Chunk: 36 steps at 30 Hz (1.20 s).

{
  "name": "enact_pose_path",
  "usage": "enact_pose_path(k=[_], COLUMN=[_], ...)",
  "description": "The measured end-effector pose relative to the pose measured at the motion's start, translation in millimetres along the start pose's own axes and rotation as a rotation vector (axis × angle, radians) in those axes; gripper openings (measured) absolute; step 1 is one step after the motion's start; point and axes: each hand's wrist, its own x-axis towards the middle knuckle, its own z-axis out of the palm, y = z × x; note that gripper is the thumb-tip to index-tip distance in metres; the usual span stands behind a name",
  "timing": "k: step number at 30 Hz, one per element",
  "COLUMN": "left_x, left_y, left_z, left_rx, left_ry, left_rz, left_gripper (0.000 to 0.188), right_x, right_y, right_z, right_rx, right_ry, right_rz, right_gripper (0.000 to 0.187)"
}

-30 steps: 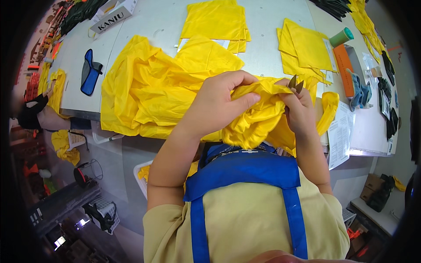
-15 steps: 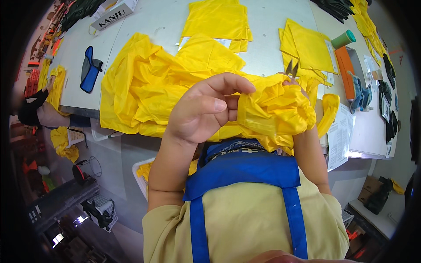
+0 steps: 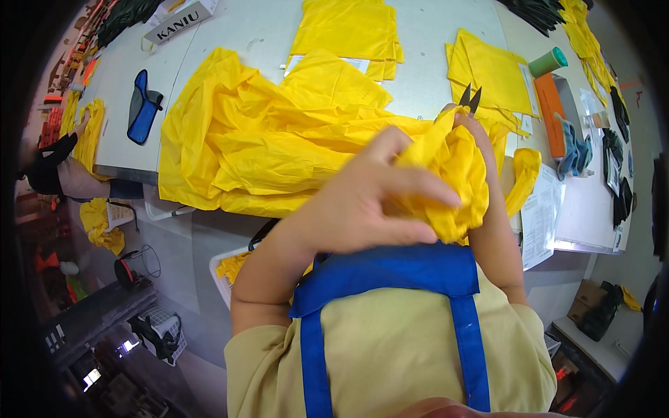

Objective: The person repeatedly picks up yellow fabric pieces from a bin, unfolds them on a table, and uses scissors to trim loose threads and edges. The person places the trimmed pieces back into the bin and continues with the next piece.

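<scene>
A yellow garment [image 3: 258,132] of thin, crinkled fabric lies spread over the near side of the table. Its gathered sleeve end [image 3: 453,174] is bunched up in front of my chest. My left hand [image 3: 373,198], partly smeared by motion, is beside this bunch with thumb and fingers apart. Whether its fingertips touch the fabric, I cannot tell. My right hand [image 3: 465,120] is mostly hidden behind and inside the bunched fabric. It grips a small pair of scissors [image 3: 472,99], whose dark, pointed blades stick out past the fabric, slightly parted.
Folded yellow garments lie in stacks, one at the far middle [image 3: 345,31] and one at the right [image 3: 488,73]. A green thread spool [image 3: 548,62], an orange box [image 3: 549,115] and blue gloves [image 3: 575,150] are farther right. A blue-black pouch [image 3: 144,108] lies left. Another person's arm [image 3: 80,180] shows far left.
My left hand has moved right and down across the sleeve end, its fingers spreading. The bunched fabric has turned and narrowed, and the scissors have shifted slightly up and right.
</scene>
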Motion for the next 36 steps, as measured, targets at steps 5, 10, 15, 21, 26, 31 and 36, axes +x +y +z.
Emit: enact_pose_path(k=[5,10,15,21,26,31,36], left_x=[1.4,22.9,22.3,29.3,45.1,43.9,36.3], left_y=[-10.6,-56.5,-61.2,-55.3,-88.1,-86.3,-68.4], left_z=[19.3,-13.4,-24.1,-11.1,-17.2,-19.1,-17.6], left_rx=[0.579,0.112,0.190,0.571,0.914,0.329,0.069], left_ry=[0.109,0.577,0.517,0.339,0.466,0.368,0.296], left_rz=[-0.113,-0.294,-0.247,-0.248,-0.119,-0.352,-0.467], left_gripper=[0.024,0.014,0.024,0.043,0.039,0.041,0.048], right_x=[-9.0,-33.4,-15.4,-9.2,-5.2,10.9,10.0], right_y=[-8.6,0.8,0.8,12.5,21.3,23.1,5.2], right_z=[27.7,66.4,43.8,48.5,51.4,21.5,7.1], right_rx=[-0.045,-0.450,-0.871,-0.715,-0.759,-0.686,-0.550], right_ry=[0.156,0.046,0.117,0.049,-0.007,0.142,-0.046], right_rz=[-0.316,-0.319,-0.501,-0.543,-0.467,-0.532,-0.276], right_gripper=[0.010,0.016,0.021,0.027,0.029,0.037,0.046])
